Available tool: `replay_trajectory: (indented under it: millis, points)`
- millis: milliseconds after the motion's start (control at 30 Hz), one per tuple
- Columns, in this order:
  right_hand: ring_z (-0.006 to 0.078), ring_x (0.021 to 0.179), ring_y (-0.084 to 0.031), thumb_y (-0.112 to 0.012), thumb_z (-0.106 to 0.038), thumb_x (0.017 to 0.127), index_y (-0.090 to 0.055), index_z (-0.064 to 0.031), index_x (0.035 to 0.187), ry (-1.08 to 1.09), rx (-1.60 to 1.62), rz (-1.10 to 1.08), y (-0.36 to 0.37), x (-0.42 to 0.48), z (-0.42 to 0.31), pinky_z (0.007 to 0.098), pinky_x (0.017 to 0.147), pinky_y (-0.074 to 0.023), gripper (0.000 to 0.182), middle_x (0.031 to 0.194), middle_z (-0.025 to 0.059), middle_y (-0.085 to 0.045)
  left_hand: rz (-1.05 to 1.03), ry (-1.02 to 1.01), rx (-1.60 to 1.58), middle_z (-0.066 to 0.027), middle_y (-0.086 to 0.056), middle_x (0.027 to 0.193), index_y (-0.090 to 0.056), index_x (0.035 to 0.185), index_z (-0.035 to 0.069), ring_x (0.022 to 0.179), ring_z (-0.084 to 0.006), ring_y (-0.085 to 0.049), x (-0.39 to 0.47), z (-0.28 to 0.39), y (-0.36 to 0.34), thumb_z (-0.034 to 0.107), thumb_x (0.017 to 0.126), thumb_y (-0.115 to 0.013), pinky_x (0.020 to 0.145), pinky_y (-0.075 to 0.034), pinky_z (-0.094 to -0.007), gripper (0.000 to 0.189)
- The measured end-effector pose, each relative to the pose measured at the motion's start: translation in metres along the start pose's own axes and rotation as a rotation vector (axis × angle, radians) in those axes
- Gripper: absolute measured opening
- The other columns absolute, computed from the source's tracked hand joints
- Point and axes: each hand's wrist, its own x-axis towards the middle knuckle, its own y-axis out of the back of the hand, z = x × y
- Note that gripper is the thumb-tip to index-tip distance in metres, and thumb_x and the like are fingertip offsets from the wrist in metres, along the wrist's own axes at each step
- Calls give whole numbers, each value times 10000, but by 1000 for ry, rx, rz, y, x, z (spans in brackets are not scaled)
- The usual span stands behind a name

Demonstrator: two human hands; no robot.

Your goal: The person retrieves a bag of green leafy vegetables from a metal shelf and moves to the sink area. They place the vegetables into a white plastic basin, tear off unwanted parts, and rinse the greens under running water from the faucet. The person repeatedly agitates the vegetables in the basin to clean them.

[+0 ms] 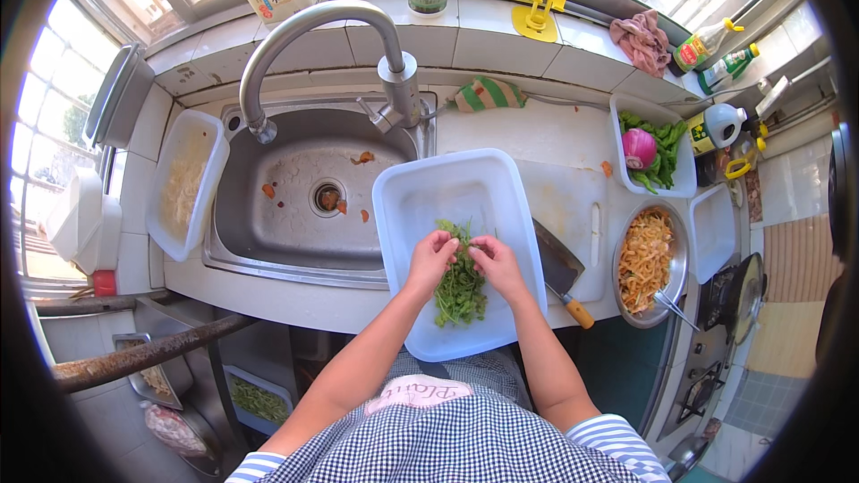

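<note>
A white plastic tub [493,174] lies before me, partly over the sink's right rim and the counter. In it rests a pile of leafy green herbs [460,298], which look like cilantro. My left hand [433,256] and my right hand [493,260] are close together over the top of the pile, each pinching herb sprigs between thumb and fingers. A cleaver [558,265] with a wooden handle lies on a white cutting board [570,188] at the tub's right, its blade partly hidden by the tub.
Left is a steel sink [302,241] with food scraps under a curved faucet [315,10]. A tub of pale shreds [181,181] stands beyond it. On the right are a tub with green peppers [664,147] and a red onion [639,149], and a steel bowl of orange-brown strips [645,258].
</note>
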Motion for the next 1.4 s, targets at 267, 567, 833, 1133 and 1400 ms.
replay_trajectory:
  millis: [267,567,833,1133,1400]
  points:
    - [64,575,-455,-635,-98,749,-541,-14,951,181,-2,298,-15,-5,0,196,523,-390,238,860,33,-532,38,107,-253,43,-497,662,-528,839,94,570,-46,-454,-2,6,1,182,820,-585,498,-378,-189,107]
    - [90,572,-475,-629,-104,760,-567,15,837,328,-169,272,-27,-17,-15,221,514,-395,155,830,57,-536,-150,236,-409,46,-520,711,-490,814,119,590,-46,-483,-6,4,2,155,841,-557,522,-400,-194,81]
    - [49,540,-452,-591,-106,800,-567,0,869,248,-38,251,-25,-15,-13,201,497,-372,130,640,-30,-532,-187,214,-469,46,-515,720,-507,862,104,601,-47,-477,-10,7,3,144,837,-562,538,-397,-191,73]
    - [82,535,-424,-569,-83,734,-507,-5,734,286,-254,216,-26,-20,-24,252,492,-360,99,596,45,-473,-67,-203,77,38,-518,676,-547,838,35,588,-30,-443,-11,1,3,98,799,-600,525,-365,-178,91]
    - [52,562,-418,-563,-112,774,-538,-24,760,111,-69,235,-21,-18,0,217,501,-359,93,608,-15,-489,2,-576,223,-20,-552,785,-563,875,-7,673,-61,-522,-52,67,23,17,792,-578,598,-445,-191,87]
